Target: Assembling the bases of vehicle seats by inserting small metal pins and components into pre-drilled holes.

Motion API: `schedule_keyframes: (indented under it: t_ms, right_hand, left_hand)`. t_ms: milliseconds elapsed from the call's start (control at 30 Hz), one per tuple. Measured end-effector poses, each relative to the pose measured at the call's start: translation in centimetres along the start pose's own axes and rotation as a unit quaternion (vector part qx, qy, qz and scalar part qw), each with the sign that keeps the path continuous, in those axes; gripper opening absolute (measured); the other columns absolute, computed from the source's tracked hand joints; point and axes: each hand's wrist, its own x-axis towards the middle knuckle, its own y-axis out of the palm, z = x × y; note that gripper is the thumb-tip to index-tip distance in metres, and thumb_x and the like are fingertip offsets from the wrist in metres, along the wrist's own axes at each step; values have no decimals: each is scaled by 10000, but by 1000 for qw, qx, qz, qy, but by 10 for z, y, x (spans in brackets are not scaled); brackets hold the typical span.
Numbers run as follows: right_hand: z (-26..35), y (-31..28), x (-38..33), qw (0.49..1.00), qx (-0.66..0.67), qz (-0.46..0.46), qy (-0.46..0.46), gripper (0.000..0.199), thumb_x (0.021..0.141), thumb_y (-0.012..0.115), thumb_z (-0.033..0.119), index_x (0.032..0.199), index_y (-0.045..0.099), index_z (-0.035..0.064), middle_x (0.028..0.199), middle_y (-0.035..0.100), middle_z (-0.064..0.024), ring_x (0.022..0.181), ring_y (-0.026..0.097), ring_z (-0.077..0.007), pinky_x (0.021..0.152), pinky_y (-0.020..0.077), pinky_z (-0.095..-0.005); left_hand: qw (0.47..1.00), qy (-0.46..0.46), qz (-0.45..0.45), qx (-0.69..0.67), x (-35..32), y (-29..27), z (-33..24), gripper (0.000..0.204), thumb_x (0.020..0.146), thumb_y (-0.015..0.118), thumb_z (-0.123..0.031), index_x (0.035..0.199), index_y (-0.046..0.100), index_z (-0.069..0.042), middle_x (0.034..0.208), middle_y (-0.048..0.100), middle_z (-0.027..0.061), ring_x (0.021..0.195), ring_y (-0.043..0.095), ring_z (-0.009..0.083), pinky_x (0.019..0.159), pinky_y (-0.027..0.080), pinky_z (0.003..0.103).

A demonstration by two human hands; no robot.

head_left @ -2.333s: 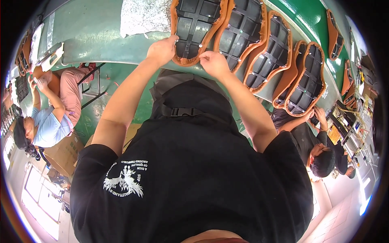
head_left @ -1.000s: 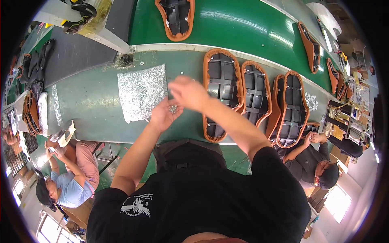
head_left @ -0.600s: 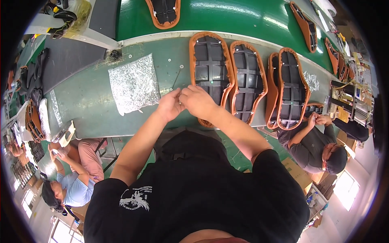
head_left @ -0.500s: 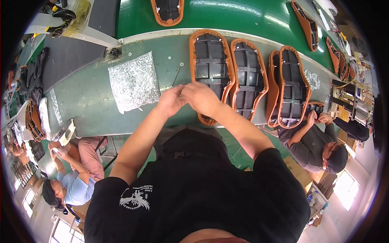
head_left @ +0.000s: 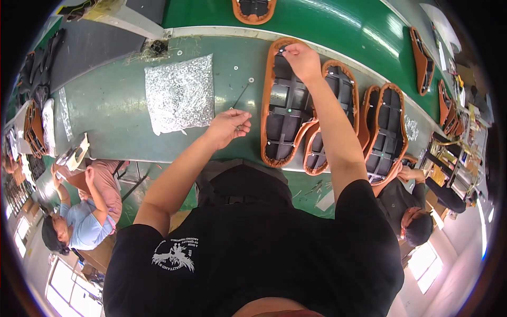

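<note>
From the head camera, the person's right hand (head_left: 302,59) reaches out to the far end of a black ribbed plastic seat base with a tan-orange leather rim (head_left: 285,108), lying underside up on the green table (head_left: 113,108). Its fingertips pinch together at a spot on the upper rim of that base; whether they hold some small part there is too small to tell. The rest of the seat base stretches from this hand back toward the person's body, ending just at the table's near edge.

The left hand (head_left: 228,127) is half curled over the table, to the left of the seat base and close to its lower half. Its thumb and fingers close loosely on something small and metallic; what exactly cannot be told. Just beyond this hand lies a thin dark metal rod (head_left: 240,95), with a small silver washer (head_left: 251,80) at its far tip. Further left of the hand sits a clear plastic bag filled with small silver metal parts (head_left: 180,94), flat on the table.

To the right of the right forearm, three more black seat bases with orange rims (head_left: 364,124) overlap one another in a row. Beyond the right hand runs a bright green conveyor belt (head_left: 338,26)
</note>
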Motion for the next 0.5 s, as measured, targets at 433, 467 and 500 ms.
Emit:
schedule_keyframes:
  t_ms: [433, 467, 500]
  right_hand:
    - [-9, 13, 33, 938, -213, 71, -265, 140, 880, 609, 36, 968, 718, 45, 1011, 710, -137, 931, 678, -350, 840, 553, -425]
    - [-10, 13, 34, 926, -230, 87, -287, 140, 901, 616, 62, 993, 719, 42, 1038, 710, -151, 943, 684, -355, 849, 554, -419]
    - [-11, 14, 35, 927, -229, 87, -285, 140, 901, 616, 62, 993, 719, 42, 1038, 710, -151, 943, 684, -355, 849, 554, -419]
  left_hand:
    - [999, -4, 20, -36, 10, -15, 1, 260, 1032, 568, -141, 1229, 631, 16, 1027, 666, 80, 908, 653, 171, 809, 553, 310]
    - [999, 4, 27, -28, 9, -14, 1, 259, 1031, 570, -137, 1228, 630, 20, 1042, 669, 85, 918, 656, 174, 813, 555, 312]
    - [999, 2, 27, -27, 9, -12, 0, 259, 1031, 570, -137, 1228, 630, 20, 1042, 669, 85, 918, 656, 174, 813, 555, 312]
